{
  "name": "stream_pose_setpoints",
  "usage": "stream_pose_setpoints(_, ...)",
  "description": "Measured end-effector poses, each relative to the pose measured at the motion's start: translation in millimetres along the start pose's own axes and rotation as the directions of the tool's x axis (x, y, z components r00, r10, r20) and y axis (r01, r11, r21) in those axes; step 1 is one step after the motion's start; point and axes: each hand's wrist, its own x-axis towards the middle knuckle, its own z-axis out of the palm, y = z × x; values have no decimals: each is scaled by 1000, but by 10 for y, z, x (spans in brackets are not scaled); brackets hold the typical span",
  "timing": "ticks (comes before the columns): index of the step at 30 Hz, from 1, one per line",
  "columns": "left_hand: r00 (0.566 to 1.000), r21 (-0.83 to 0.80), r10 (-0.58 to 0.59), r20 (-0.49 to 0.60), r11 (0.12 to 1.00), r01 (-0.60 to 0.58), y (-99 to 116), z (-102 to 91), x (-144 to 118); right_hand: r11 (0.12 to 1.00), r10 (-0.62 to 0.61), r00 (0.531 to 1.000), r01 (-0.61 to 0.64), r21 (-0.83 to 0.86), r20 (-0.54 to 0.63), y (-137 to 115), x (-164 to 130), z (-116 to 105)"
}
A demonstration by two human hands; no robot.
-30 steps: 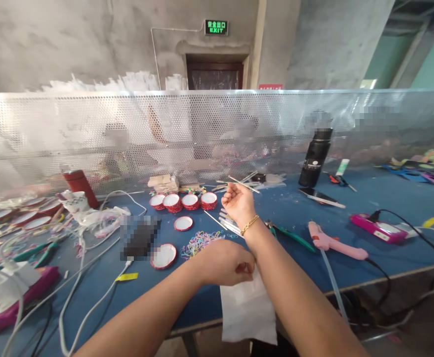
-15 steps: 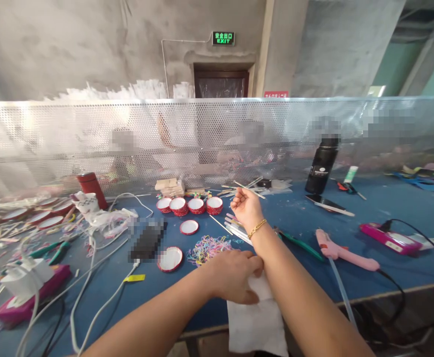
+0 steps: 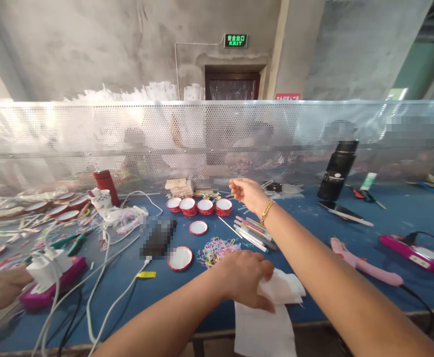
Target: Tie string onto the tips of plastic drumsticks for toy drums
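Note:
My left hand lies palm down over a folded white cloth, with thumb and fingers apart. Part of the cloth hangs over the table's front edge. Beyond it, my right hand is stretched toward the back of the table with a gold chain bracelet on the wrist. Its fingers are curled together; what they hold, if anything, is hidden. Below that hand lie several pens and a thin stick. A pile of colourful small bands sits just past my left hand.
Stacked red-rimmed white discs stand behind two single ones. A phone, cables and a magenta power strip are left, beside another person's hand. At right are a pink glue gun and black bottle. A perforated screen stands behind.
The view has swung a little left. My right hand's fingers have straightened somewhat, and more of the cloth shows beside my left hand. Another person's hand has appeared at the left edge.

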Motion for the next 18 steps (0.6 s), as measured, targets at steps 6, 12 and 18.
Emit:
stream_pose_setpoints(6,962,23,126,-242,992,-125,-71,102,31,794,-84,982,170,-584,172,311,766,10)
stream_pose_setpoints(12,899,168,310,-310,948,-269,-112,114,87,548,-10,943,282,-787,331,705,1761,228)
stream_pose_setpoints(18,949,85,123,-290,991,-103,-165,397,204,312,139,872,411,-857,469,1142,2503,515)
